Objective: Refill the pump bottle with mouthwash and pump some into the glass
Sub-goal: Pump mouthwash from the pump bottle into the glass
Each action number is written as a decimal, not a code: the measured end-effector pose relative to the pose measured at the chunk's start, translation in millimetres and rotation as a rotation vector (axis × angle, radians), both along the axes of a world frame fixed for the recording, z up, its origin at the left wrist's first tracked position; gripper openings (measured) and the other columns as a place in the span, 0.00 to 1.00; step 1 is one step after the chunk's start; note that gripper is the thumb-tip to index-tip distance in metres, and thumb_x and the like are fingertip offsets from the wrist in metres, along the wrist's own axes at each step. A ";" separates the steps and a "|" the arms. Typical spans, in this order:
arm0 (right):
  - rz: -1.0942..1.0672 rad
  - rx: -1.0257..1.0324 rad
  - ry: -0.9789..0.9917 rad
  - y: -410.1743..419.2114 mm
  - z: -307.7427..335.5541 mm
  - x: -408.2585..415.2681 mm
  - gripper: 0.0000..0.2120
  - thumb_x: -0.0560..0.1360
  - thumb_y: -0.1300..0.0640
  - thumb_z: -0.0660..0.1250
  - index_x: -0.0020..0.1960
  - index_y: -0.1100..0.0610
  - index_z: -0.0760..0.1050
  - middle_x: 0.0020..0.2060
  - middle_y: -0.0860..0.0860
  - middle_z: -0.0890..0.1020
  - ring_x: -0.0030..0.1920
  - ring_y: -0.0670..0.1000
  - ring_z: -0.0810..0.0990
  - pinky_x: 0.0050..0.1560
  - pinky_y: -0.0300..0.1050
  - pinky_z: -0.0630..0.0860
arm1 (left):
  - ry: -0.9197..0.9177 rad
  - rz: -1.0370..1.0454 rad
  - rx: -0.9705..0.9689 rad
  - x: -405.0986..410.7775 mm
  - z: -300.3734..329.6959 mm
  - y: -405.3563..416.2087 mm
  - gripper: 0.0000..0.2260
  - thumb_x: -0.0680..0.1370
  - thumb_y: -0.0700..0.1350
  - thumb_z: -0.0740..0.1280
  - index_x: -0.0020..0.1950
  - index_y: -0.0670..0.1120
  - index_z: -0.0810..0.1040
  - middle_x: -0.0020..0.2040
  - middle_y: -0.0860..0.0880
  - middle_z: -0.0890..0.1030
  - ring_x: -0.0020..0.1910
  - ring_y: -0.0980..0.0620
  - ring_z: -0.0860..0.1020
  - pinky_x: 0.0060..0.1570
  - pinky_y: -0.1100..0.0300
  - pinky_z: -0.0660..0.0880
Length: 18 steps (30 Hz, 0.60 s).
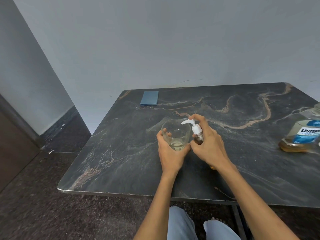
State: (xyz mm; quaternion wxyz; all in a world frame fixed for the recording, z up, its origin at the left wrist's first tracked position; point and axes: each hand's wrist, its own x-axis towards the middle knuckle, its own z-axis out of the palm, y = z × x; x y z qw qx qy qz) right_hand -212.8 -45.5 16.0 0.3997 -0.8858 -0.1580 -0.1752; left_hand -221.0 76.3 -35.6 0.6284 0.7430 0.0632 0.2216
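A clear glass [175, 134] stands on the dark marble table [121, 153] with a little pale liquid at its bottom. My left hand [170, 151] wraps around its near side. Right beside it is a small brown pump bottle [198, 139] with a white pump head [192, 124] whose nozzle points over the glass rim. My right hand [207, 142] grips the bottle, the index finger resting on top of the pump. A large Listerine mouthwash bottle [303, 135] with amber liquid stands at the right edge, partly cut off by the frame.
A folded blue cloth [149, 98] lies at the table's far left corner. The table's near edge runs just above my knees [199, 226]. A grey wall is behind the table, dark floor to the left.
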 end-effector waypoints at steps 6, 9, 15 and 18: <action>-0.019 0.008 -0.020 0.6 -2.1 -0.5 0.27 0.66 0.61 0.65 0.56 0.37 0.62 0.31 0.38 0.71 0.30 0.42 0.72 0.30 0.41 0.65 | 0.003 -0.003 -0.005 -0.9 1.5 -0.3 0.39 0.57 0.57 0.78 0.62 0.61 0.61 0.58 0.55 0.73 0.57 0.61 0.74 0.51 0.68 0.71; -0.014 0.008 0.003 -0.5 -1.0 0.5 0.32 0.66 0.61 0.65 0.60 0.33 0.60 0.34 0.40 0.74 0.33 0.46 0.76 0.34 0.45 0.71 | 0.001 -0.007 0.004 -0.6 0.8 0.4 0.39 0.59 0.53 0.80 0.62 0.61 0.61 0.57 0.56 0.73 0.56 0.59 0.75 0.49 0.70 0.71; -0.004 -0.026 -0.012 1.9 -1.1 -0.4 0.33 0.65 0.62 0.65 0.60 0.33 0.60 0.33 0.38 0.73 0.32 0.47 0.75 0.33 0.45 0.71 | 0.005 -0.005 -0.009 -1.6 1.6 0.3 0.39 0.58 0.54 0.79 0.62 0.61 0.60 0.59 0.54 0.73 0.57 0.58 0.75 0.50 0.69 0.71; -0.027 0.018 -0.004 -1.3 -1.9 -0.1 0.29 0.65 0.62 0.65 0.57 0.35 0.61 0.33 0.40 0.73 0.32 0.45 0.74 0.32 0.44 0.69 | 0.004 -0.006 0.010 -0.1 0.2 1.1 0.39 0.59 0.51 0.80 0.63 0.60 0.61 0.58 0.55 0.73 0.56 0.58 0.75 0.48 0.72 0.70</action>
